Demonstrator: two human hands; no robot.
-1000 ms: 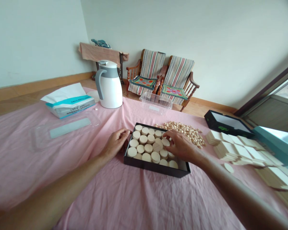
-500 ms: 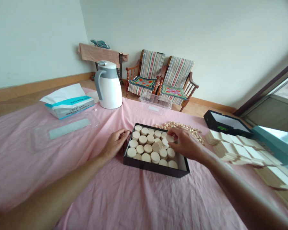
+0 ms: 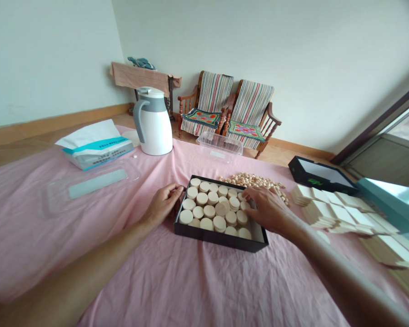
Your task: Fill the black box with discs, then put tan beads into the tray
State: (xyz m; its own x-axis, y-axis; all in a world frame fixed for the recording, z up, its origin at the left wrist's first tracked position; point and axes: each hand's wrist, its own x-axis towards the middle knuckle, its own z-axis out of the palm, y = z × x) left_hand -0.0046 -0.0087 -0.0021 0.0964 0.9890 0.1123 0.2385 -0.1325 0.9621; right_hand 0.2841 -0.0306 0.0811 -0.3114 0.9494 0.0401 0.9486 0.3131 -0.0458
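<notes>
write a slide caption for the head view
Left hand at one end of a black box of pale discs on pink cloth, right hand over the discs at the other end.

The black box (image 3: 218, 239) stands between my left hand (image 3: 163, 202) and right hand (image 3: 266, 206). I could pass along its near side over the pink tablecloth (image 3: 177, 281); small wooden pieces (image 3: 250, 178) crowd its far side, stacked wooden tiles (image 3: 318, 210) bar the right.

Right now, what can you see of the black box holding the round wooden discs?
The box is shallow, rectangular and open-topped, black outside and pale inside, probably cardboard. It lies flat, skewed, on the pink cloth, mostly filled with discs. The left hand seems to touch its left edge; the right hand is over its right side.
</notes>
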